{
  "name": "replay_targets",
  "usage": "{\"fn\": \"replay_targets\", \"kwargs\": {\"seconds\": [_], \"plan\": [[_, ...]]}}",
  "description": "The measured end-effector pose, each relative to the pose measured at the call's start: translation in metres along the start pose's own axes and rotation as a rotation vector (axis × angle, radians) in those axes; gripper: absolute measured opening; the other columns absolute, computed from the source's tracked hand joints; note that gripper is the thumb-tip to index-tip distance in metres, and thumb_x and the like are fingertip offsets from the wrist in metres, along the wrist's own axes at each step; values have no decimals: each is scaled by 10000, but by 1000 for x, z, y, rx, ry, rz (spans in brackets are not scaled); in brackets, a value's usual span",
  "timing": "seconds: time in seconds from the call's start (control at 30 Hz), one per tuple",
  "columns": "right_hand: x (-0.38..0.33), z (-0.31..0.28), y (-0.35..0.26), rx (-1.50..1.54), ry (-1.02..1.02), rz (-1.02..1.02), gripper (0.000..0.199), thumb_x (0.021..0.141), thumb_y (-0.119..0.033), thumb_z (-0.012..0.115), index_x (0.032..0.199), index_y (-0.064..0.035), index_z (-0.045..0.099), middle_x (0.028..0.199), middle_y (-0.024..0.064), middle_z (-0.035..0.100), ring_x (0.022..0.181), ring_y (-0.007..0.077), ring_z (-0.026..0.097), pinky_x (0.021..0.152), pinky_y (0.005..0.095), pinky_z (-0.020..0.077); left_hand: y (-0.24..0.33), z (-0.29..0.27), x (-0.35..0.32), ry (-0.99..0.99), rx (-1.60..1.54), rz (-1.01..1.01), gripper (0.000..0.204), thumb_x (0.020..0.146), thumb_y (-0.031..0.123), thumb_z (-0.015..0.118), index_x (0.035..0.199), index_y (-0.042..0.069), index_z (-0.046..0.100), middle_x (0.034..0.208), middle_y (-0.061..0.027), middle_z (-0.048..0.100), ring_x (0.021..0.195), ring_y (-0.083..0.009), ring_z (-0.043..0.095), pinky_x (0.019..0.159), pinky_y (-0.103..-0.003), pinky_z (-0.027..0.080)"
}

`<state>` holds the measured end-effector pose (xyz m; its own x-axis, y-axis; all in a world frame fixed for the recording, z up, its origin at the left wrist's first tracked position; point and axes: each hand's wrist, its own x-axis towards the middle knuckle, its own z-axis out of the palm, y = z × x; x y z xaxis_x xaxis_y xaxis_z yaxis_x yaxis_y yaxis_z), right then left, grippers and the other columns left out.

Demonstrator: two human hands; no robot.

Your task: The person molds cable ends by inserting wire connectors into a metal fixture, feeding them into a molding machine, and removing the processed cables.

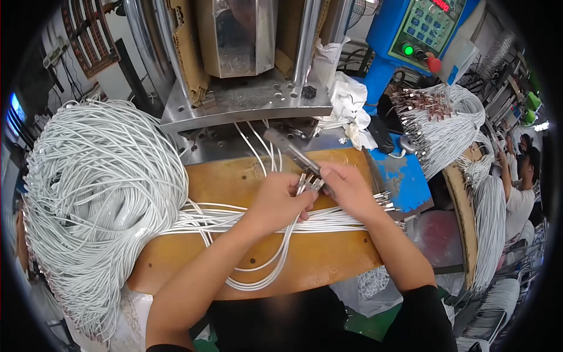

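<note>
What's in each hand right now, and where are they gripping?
Left hand pinches white cables just behind their metal plugs. Right hand grips a grey tool at its near end.

Cables (99, 188): white plastic sheathing, smooth, slightly glossy
Connector tips (309, 182): shiny bare metal
Bench board (246, 176): worn wood, matt
Press plate (246, 100): brushed grey metal
Rag (346, 100): white cloth, crumpled
Control box (404, 29): blue painted casing, possibly metal

Cluttered workshop; blue control panel (423, 26) (lit green button), wooden bench (234, 176).
</note>
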<state>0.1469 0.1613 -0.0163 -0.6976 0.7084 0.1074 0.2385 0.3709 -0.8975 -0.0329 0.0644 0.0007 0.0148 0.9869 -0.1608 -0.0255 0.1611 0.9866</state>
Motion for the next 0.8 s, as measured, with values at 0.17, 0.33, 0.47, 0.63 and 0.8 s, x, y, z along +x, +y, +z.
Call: {"fn": "replay_targets", "kwargs": {"seconds": [0.17,0.33,0.47,0.63,0.8], "plan": [[4,6,5,83,6,-99,360,1064,-190,466,1305,39,604,915,22,671,870,106,595,808,270,484,6,0,-5,8,-8,-31,106,887,44,659,849,-54,650,712,-95,669,575,-141,643,523,-279,513],[0,3,-8,116,-4,-72,357,1059,-208,478,1263,41,633,874,15,657,788,104,554,746,281,471,5,-2,-5,18,-3,-16,81,869,26,655,845,-51,649,702,-91,664,570,-142,639,513,-283,509],[-2,7,-17,-38,87,-194,357,1058,-217,480,1249,38,641,829,-11,623,758,85,526,696,255,439,5,2,-5,38,14,-45,73,871,28,658,870,-45,657,719,-91,670,564,-132,633,510,-270,513],[-1,5,-16,248,58,-1,315,1031,-171,533,1242,34,646,800,7,608,748,79,529,686,238,439,9,3,-11,80,-167,-2,143,956,100,635,910,-31,666,748,-89,680,569,-115,631,516,-256,524],[0,0,-10,64,37,-192,307,1016,-160,558,1227,36,666,831,1,634,724,71,534,662,239,441,7,-1,-12,44,-37,-43,239,1016,199,590,911,-5,659,690,-52,647,543,-96,590,485,-241,455]]}}
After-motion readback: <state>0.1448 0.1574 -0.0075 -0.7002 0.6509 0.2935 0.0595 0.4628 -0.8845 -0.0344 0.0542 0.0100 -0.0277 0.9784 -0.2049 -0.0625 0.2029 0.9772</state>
